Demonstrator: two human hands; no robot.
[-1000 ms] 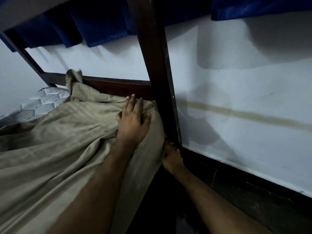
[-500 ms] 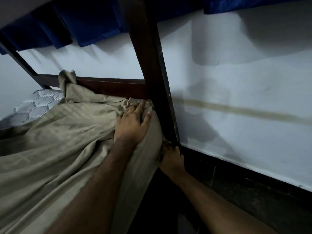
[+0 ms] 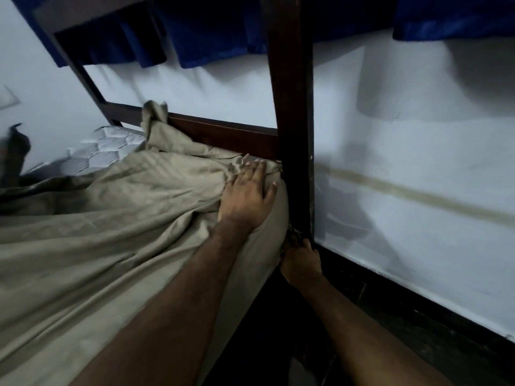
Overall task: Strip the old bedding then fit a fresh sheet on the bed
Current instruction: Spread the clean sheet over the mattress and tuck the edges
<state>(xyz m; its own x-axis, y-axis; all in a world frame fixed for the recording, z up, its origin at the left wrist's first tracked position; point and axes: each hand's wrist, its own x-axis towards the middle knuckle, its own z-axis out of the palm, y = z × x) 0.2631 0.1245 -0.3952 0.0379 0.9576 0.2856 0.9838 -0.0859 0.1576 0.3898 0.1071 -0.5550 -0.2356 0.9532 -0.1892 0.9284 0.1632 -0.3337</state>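
A khaki sheet (image 3: 97, 232) lies rumpled over the lower bunk, and a strip of grey quilted mattress (image 3: 103, 151) shows bare at the far left. My left hand (image 3: 248, 193) presses flat, fingers spread, on the sheet at the mattress corner beside the dark wooden bedpost (image 3: 292, 121). My right hand (image 3: 301, 260) is low at the foot of that post, where the sheet's edge hangs down the mattress side. Its fingers are tucked in against the post and hidden, so its grip is unclear.
A dark wooden rail (image 3: 223, 132) runs behind the mattress with a bunch of sheet draped over it. Blue fabric (image 3: 195, 29) hangs from the upper bunk overhead. A white wall (image 3: 418, 162) stands close on the right above a dark floor (image 3: 390, 330).
My left hand has slid along the sheet toward the bedpost and flattened at the corner. My right hand stays low at the post's base.
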